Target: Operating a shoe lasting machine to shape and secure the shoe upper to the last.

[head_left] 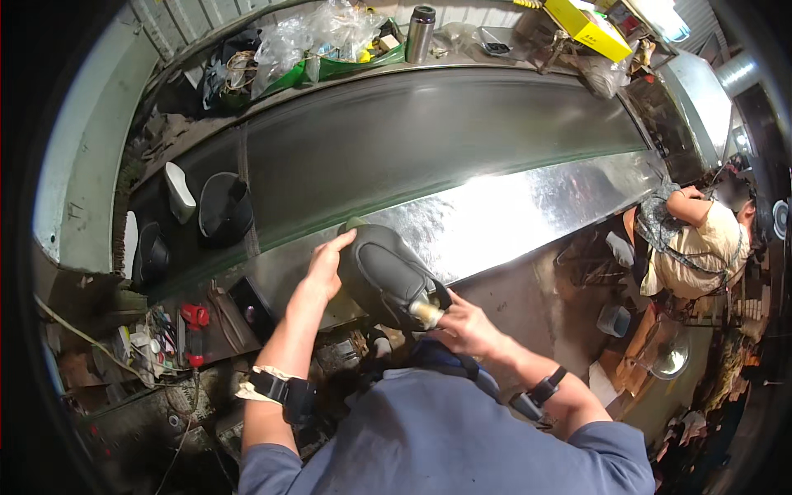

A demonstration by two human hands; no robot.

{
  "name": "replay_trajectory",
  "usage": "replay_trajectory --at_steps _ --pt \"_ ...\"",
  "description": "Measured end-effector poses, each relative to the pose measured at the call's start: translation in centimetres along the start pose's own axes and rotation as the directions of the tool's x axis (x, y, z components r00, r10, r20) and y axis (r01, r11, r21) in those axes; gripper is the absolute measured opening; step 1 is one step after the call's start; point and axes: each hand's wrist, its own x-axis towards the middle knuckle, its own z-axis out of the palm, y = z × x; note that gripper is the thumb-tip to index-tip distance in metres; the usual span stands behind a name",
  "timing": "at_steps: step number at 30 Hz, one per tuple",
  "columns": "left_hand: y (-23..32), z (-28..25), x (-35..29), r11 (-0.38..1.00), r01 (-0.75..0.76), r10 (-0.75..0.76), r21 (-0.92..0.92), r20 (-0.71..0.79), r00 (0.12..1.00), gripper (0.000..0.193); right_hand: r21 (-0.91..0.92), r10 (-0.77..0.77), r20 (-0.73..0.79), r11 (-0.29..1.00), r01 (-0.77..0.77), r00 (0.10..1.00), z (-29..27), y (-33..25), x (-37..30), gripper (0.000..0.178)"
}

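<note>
A dark grey shoe (386, 262) is in front of my body, its toe pointing away from me and to the left. My left hand (327, 262) is closed round the left side of the toe end, with some fingers hidden behind it. At the heel end my right hand (467, 327) grips the shoe, close to a pale yellowish piece (426, 312) at its opening. Whether that piece is part of a last, I cannot tell. Beyond my left hand, a white sole (179, 192) and a black shoe upper (224, 211) lie on the dark conveyor belt (429, 132).
A shiny metal ledge (495, 216) edges the belt. Another black upper (152, 254) lies far left. A red tool (195, 317) and a dark flat panel (251, 304) are nearer. Behind stand a steel thermos (420, 36) and a yellow box (587, 31). A person (701, 247) sits at right.
</note>
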Motion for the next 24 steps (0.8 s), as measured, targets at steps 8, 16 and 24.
replay_trajectory --at_steps 8,16,24 --pt "2.3 2.0 6.1 0.619 -0.046 0.447 0.784 -0.304 0.841 0.040 -0.034 0.039 -0.448 0.998 -0.061 0.893 6.1 1.3 3.2 0.067" --pt "-1.4 1.6 4.4 0.673 0.033 0.424 0.739 -0.422 0.801 0.040 0.368 0.256 -0.236 0.917 -0.157 0.937 5.8 4.1 0.8 0.081" --pt "-5.6 6.6 3.1 0.469 0.129 0.635 0.874 -0.436 0.638 0.062 0.346 0.185 -0.148 0.930 -0.124 0.972 5.0 5.0 -0.6 0.076"
